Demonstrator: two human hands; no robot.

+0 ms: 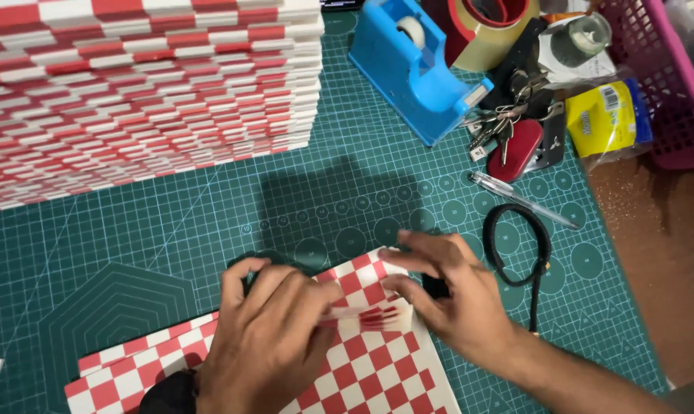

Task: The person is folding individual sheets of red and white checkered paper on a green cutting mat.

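Two bare hands work over a red-and-white checked sheet (370, 360) lying at the near edge of a green cutting mat (209, 230). The left hand (266, 337) rests on the sheet with its fingers curled inward, the thumb and fingertips pinching a folded flap of the paper. The right hand (450, 295) meets it from the other side, fingers half bent and pressing on the same fold at the sheet's top corner. More checked sheets (132, 364) lie under the left wrist. A tall stack of checked paper (140, 84) stands at the far left; a blue tape dispenser (416, 69), keys (508, 126), a pen (523, 199) and a black cord loop (519, 245) lie to the right.
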